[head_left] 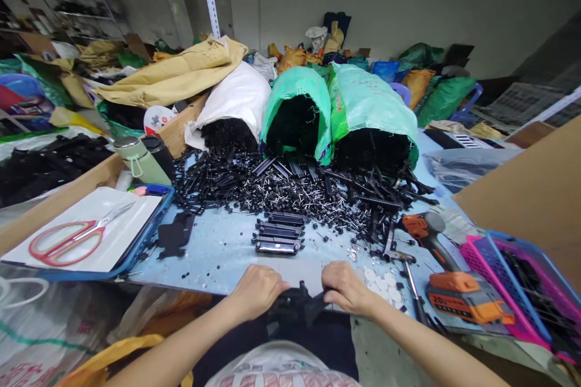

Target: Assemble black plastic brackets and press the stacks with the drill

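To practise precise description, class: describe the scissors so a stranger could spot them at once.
On the pale blue table strewn with black plastic parts, find the blue tray at its left edge, lined with a white sheet. The scissors lie flat on that sheet, blades closed, their red handles unlike anything nearby.

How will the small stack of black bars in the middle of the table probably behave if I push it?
The stack of black bars looks loosely piled, so a push would likely spread it apart. Each bar seems thin rigid plastic, probably light and stiff. Being flat, they should not roll.
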`<act>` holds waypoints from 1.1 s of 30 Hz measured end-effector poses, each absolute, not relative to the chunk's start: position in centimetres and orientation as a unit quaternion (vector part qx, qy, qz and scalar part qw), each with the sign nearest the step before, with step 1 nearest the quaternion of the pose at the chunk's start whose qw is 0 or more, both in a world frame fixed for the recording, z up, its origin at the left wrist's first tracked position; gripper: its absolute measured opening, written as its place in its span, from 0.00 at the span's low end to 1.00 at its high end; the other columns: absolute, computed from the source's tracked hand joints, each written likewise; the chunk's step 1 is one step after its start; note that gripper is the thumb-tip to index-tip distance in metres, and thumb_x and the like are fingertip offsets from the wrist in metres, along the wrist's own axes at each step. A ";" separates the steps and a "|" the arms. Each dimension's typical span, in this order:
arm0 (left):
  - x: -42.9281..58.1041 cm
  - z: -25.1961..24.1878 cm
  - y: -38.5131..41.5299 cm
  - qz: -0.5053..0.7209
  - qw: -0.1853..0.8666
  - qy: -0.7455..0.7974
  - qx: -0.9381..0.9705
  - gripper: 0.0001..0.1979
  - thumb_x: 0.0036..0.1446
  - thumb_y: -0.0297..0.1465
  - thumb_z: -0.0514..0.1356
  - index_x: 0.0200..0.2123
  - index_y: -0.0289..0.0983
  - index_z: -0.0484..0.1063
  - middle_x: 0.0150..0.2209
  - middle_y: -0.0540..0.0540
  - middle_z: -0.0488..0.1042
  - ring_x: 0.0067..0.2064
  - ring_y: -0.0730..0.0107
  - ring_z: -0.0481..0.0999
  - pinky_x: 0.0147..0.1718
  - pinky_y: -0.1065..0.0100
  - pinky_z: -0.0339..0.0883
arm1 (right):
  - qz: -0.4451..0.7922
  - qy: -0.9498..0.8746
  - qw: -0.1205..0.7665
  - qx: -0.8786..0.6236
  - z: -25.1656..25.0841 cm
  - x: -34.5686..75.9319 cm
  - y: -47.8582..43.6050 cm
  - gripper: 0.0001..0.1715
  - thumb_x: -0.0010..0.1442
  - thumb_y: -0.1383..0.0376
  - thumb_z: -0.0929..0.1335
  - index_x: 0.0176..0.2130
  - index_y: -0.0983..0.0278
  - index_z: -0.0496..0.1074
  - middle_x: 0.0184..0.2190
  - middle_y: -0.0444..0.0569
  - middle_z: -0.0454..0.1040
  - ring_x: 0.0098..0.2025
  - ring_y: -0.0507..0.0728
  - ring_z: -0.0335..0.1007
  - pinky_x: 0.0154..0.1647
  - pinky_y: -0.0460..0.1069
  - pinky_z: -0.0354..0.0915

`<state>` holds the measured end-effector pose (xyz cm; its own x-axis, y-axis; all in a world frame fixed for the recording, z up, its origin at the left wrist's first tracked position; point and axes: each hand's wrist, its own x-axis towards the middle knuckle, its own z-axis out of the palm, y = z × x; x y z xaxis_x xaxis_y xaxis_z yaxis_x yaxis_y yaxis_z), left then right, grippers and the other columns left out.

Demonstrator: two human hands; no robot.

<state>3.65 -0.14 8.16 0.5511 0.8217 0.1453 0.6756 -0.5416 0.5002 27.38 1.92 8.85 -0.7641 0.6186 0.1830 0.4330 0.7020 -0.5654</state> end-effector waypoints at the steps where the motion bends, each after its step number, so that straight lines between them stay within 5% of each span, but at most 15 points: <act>1: 3.9 8.4 -0.5 0.238 0.230 0.397 0.856 0.31 0.61 0.42 0.33 0.19 0.36 0.67 0.17 0.45 0.67 0.22 0.70 0.68 0.25 0.70 0.58 | 0.315 -0.880 0.240 -0.262 8.8 27.0 1.3 0.36 0.59 0.45 0.43 0.18 0.63 0.58 0.15 0.46 0.59 0.21 0.52 0.55 0.26 0.48 0.51; 4: 5.7 8.6 -2.0 0.397 0.320 0.311 0.802 0.32 0.60 0.42 0.30 0.18 0.36 0.64 0.15 0.47 0.63 0.20 0.73 0.64 0.23 0.70 0.57 | 0.470 -0.762 0.390 -0.215 7.9 24.1 -0.7 0.33 0.60 0.48 0.45 0.19 0.62 0.57 0.14 0.43 0.55 0.20 0.52 0.54 0.25 0.48 0.53; 7: 7.6 7.8 -3.3 0.519 0.323 0.336 0.716 0.29 0.60 0.42 0.33 0.22 0.35 0.66 0.18 0.46 0.66 0.23 0.71 0.66 0.25 0.69 0.59 | 0.491 -0.615 0.550 -0.279 5.6 20.0 -1.9 0.29 0.59 0.45 0.48 0.30 0.61 0.62 0.26 0.48 0.63 0.29 0.55 0.60 0.31 0.50 0.58; 10: 7.9 6.0 -3.3 0.558 0.246 0.336 0.718 0.29 0.60 0.43 0.33 0.40 0.33 0.68 0.30 0.40 0.72 0.32 0.66 0.71 0.31 0.66 0.63 | 0.435 -0.555 0.630 -0.326 3.2 17.5 -0.9 0.24 0.60 0.48 0.49 0.40 0.59 0.61 0.41 0.51 0.63 0.41 0.57 0.61 0.39 0.53 0.59; 13: 6.3 3.7 -1.8 0.472 0.096 0.348 0.804 0.33 0.56 0.50 0.37 0.54 0.32 0.58 0.38 0.36 0.71 0.38 0.60 0.71 0.34 0.63 0.64 | 0.381 -0.659 0.540 -0.358 2.6 18.1 3.2 0.20 0.60 0.51 0.53 0.40 0.60 0.63 0.42 0.51 0.64 0.46 0.58 0.60 0.44 0.53 0.58; 19: 4.2 -0.2 1.7 0.230 -0.048 0.433 0.870 0.19 0.54 0.41 0.54 0.47 0.39 0.67 0.39 0.41 0.72 0.44 0.59 0.69 0.42 0.59 0.61 | 0.128 -0.642 0.253 -0.712 6.0 24.7 17.9 0.20 0.59 0.55 0.57 0.46 0.66 0.62 0.45 0.55 0.65 0.50 0.59 0.57 0.49 0.53 0.55; 24: 3.2 1.0 4.4 0.213 -0.054 0.536 0.815 0.23 0.55 0.40 0.52 0.52 0.36 0.61 0.46 0.38 0.68 0.49 0.56 0.64 0.47 0.56 0.56 | 0.112 -0.583 0.179 -0.785 6.6 27.7 25.5 0.23 0.55 0.58 0.62 0.43 0.75 0.64 0.43 0.70 0.65 0.51 0.70 0.56 0.45 0.62 0.55; 29: -3.7 3.4 11.0 0.176 -0.053 0.775 0.605 0.17 0.56 0.33 0.50 0.47 0.30 0.63 0.42 0.36 0.68 0.44 0.57 0.66 0.40 0.63 0.60 | 0.129 -0.590 0.149 -0.783 5.7 28.0 26.3 0.20 0.50 0.65 0.66 0.42 0.73 0.63 0.40 0.66 0.68 0.47 0.67 0.63 0.44 0.59 0.57; 33: -8.4 3.2 14.4 0.151 -0.046 0.849 0.504 0.18 0.53 0.34 0.51 0.40 0.24 0.65 0.38 0.31 0.68 0.40 0.51 0.68 0.34 0.60 0.62 | 0.161 -0.617 0.191 -0.746 5.9 28.7 24.0 0.23 0.50 0.58 0.67 0.43 0.68 0.62 0.37 0.58 0.70 0.42 0.63 0.66 0.42 0.56 0.60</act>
<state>-8.43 14.44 3.22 -0.4877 0.8423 0.2298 0.8698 0.4462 0.2106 28.66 23.97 5.91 0.1873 0.9823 -0.0035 0.8592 -0.1656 -0.4840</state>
